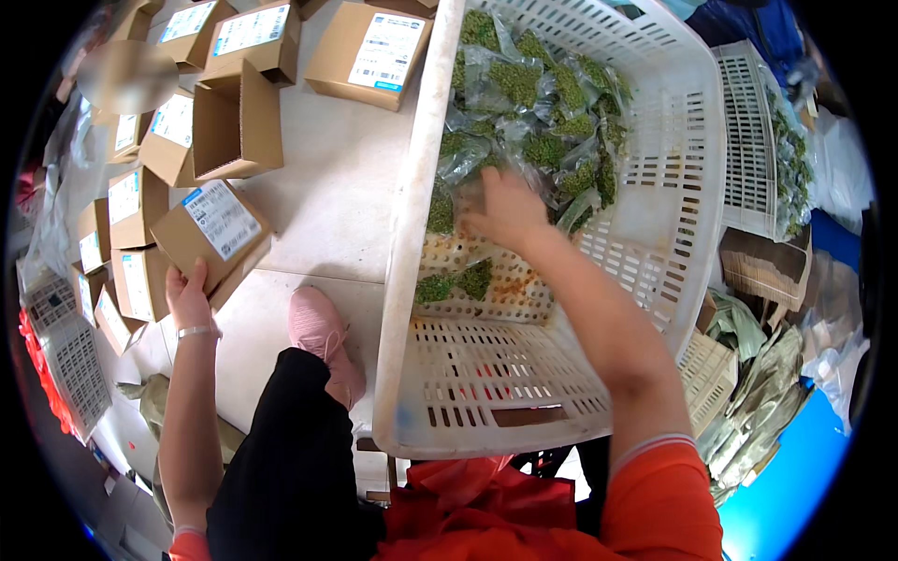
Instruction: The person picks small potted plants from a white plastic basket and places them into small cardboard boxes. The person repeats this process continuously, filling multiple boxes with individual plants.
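Observation:
My left hand grips the near edge of a cardboard box, its thumb on top. A white printed label is stuck on that box, which is tilted. My right hand reaches down into a large white plastic crate, among clear plastic bags of small green plant clusters. Its fingertips are blurred against the bags, so a hold on one cannot be made out. Nearer to me, another bag of green clusters lies apart on the crate's perforated, brown-stained floor.
An open cardboard box stands beyond my left hand, among several labelled boxes on the pale floor. My pink shoe is beside the crate. Another crate, a stack of flat cardboard and crumpled sacks lie right.

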A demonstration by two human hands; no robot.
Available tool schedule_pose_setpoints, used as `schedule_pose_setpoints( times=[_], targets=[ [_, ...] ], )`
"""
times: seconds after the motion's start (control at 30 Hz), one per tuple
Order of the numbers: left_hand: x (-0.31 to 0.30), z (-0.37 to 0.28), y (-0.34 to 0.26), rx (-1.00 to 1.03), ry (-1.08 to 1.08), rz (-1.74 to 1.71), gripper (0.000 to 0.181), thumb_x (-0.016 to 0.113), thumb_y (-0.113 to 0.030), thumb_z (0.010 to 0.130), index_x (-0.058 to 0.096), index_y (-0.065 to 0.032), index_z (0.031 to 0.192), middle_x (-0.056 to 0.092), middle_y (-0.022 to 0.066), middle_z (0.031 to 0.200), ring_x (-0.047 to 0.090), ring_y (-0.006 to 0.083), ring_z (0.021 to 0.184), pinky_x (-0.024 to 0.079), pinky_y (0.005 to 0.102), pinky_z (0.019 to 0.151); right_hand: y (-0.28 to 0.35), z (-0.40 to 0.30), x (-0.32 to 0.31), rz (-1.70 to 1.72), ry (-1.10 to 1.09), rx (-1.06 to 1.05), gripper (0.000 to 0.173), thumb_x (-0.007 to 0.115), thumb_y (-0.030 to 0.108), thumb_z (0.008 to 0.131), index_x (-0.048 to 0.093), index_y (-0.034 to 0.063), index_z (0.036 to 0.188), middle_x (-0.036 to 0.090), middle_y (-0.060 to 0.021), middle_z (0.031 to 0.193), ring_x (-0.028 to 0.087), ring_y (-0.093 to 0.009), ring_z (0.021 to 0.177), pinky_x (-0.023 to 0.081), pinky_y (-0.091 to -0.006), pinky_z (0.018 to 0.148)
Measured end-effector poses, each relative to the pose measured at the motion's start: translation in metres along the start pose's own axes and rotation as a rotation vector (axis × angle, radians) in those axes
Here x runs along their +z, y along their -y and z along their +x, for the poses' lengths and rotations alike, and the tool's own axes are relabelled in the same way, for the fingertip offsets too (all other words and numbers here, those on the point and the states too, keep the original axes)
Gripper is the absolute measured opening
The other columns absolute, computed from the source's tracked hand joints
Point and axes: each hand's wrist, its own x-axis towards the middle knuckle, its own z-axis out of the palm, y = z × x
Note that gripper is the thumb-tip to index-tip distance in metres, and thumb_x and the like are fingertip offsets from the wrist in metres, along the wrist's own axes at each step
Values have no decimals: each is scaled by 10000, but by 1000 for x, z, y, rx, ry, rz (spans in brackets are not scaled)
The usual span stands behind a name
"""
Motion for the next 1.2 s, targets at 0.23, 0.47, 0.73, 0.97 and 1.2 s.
schedule_pose_setpoints(
  times=[0.23, 0.47, 0.73, 0.97, 1.2],
  targets=[
    [45, -71, -55, 1039, 386, 954, 187, 659, 3, 829, 615, -14, 1010, 581, 148, 859, 569, 363, 738, 472, 415, 652, -34, 1, 65, -122, -65, -47, 741, 769, 225, 765, 368, 33, 1358, 541, -239, 1224, 516, -410, 1175, 453, -505, 973],
    [80, -84, -32, 1111, 755, 1035, 400, 711, -106, 800, 633, -45, 1188, 631, 120, 1013, 608, 338, 939, 504, 413, 832, -24, -18, 55, 521, -114, -401, 375, 826, 290, 707, 676, 60, 962, 583, -160, 1261, 480, -391, 1240, 379, -505, 1044],
    [70, -105, -56, 952, 660, 803, 504, 717, 6, 787, 591, -13, 1275, 606, 181, 1212, 616, 350, 1081, 521, 395, 895, 29, -13, 104, 120, -377, -518, 318, 820, 182, 724, 641, 86, 968, 450, -217, 1312, 431, -401, 1260, 311, -533, 1114],
    [83, -110, -93, 849, 683, 599, 468, 695, 46, 798, 586, 24, 1253, 605, 161, 1204, 609, 285, 1117, 485, 385, 957, -11, -35, 62, 428, -128, -228, 349, 816, 203, 788, 673, 96, 1089, 510, -181, 1208, 548, -323, 1123, 472, -427, 945],
    [113, -141, -147, 309, 936, -138, 736, 851, -238, 775, 482, 3, 1364, 560, 99, 1280, 559, 209, 1180, 458, 357, 1008, 9, -109, -77, 1622, -8, -124, 371, 718, 283, 917, 638, 12, 1158, 583, -108, 1195, 529, -168, 1119, 451, -333, 932]
  ],
)
